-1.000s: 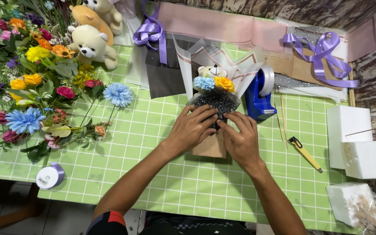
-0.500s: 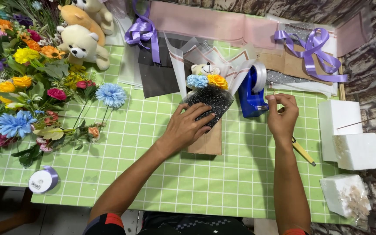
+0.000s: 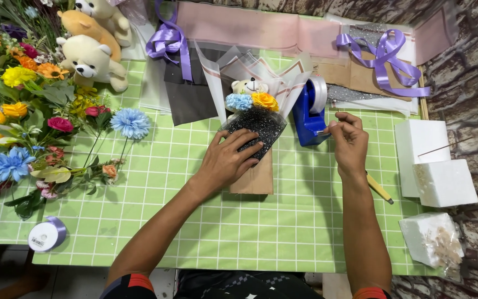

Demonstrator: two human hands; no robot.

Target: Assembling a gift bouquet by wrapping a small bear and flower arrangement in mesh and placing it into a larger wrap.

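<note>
On the green checked desk (image 3: 139,232), left hand (image 3: 228,160) presses flat on the bouquet (image 3: 253,133); right hand (image 3: 349,141) pinches tape at the dispenser (image 3: 305,119).

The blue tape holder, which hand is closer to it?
Right. The right hand has its fingertips at the front edge of the blue tape holder. The left hand lies farther left, flat on the small bouquet.
</note>
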